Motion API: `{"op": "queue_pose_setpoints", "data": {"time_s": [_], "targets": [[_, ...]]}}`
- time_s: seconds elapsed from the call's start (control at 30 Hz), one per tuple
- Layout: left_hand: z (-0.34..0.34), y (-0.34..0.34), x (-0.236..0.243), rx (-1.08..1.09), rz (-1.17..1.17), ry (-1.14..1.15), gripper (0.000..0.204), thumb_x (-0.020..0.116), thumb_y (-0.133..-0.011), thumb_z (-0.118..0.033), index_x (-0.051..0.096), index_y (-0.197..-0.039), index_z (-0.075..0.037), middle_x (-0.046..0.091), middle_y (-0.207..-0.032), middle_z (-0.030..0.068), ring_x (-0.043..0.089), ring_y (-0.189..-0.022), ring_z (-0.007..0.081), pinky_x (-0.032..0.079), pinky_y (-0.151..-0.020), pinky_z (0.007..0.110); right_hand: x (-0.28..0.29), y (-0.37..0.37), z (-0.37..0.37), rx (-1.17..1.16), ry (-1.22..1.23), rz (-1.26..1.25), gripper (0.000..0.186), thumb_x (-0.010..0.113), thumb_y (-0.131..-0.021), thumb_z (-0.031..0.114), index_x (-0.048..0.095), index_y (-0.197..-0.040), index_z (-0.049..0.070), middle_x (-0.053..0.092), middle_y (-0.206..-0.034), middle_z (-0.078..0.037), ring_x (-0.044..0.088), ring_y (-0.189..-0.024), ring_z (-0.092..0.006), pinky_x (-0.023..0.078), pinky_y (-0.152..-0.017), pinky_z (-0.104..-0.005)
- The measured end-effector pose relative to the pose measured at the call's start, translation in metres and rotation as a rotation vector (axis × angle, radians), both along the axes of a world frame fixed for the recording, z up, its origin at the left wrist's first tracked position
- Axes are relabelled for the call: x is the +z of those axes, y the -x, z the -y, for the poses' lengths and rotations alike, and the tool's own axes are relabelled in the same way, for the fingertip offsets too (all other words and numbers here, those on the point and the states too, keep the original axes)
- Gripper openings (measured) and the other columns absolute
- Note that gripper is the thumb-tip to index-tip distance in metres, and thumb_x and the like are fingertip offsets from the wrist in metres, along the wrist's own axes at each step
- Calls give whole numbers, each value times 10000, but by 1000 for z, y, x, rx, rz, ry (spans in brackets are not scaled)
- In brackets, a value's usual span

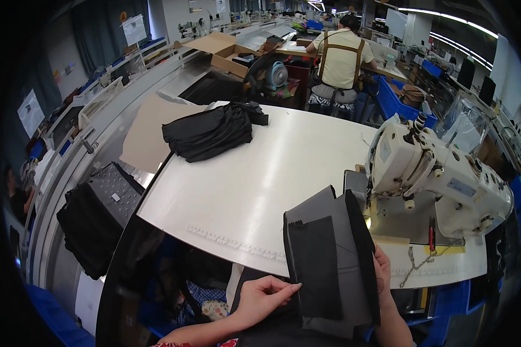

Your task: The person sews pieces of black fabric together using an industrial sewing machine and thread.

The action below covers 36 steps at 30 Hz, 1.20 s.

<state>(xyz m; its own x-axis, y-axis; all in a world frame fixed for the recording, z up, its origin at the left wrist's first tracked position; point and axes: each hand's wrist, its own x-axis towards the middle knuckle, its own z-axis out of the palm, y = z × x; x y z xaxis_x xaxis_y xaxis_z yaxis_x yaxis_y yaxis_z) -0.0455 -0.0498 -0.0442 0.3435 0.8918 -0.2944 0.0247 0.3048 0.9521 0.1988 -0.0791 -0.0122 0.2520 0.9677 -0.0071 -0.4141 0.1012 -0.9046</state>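
Note:
A grey and black fabric panel (349, 260) with a black rectangular patch (318, 266) on it stands tilted up in front of me, over the table's near edge. My left hand (267, 296) pinches the panel's left edge between thumb and fingertips. On the other side my right hand (382, 269) grips the right edge, its fingers partly hidden behind the black border. Just beyond the panel, to the right, is a white sewing machine (428, 168); its needle area is partly covered by the machine head.
The white tabletop (243, 179) carries a pile of black fabric (208, 132) at its far left. Red-handled scissors (432, 234) and a chain (414, 263) lie by the machine. More black fabric (90, 225) rests at left. A person (338, 58) sits ahead beside a blue bin (396, 98).

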Motion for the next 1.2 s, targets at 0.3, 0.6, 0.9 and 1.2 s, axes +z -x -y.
{"op": "queue_pose_setpoints", "data": {"time_s": [0.3,0.6,0.9,1.2], "targets": [[-7,17,4,-107,663,265,292,589,-990,-115,535,-1250,8,681,-1107,114,666,-978,140,541,-840,283,-9,-2,0,-16,61,-47,158,576,-1021,216,595,-1011,60,657,-883,7,598,-754,-23,482,-678,-183],[7,47,0,-674,262,-343,912,702,-888,-489,262,-1544,-34,379,-1523,183,391,-1403,345,290,-1165,512,16,41,-31,-33,98,-38,162,621,-1012,198,636,-1018,37,646,-869,33,575,-753,-15,471,-655,-177],[5,42,17,-26,575,-43,864,375,-943,-723,297,-1545,-109,363,-1560,116,379,-1415,316,299,-1162,519,36,20,-18,138,-543,805,803,732,-914,309,296,-1513,2,303,-1554,-245,376,-1424,-336,351,-1139,-449],[-20,139,84,-468,551,-265,682,551,-946,-508,459,-1438,-46,519,-1421,190,530,-1285,345,407,-1066,437,68,41,20,362,-136,288,389,589,-1025,314,627,-1178,-41,675,-899,-28,587,-846,-79,502,-757,-250]]}}
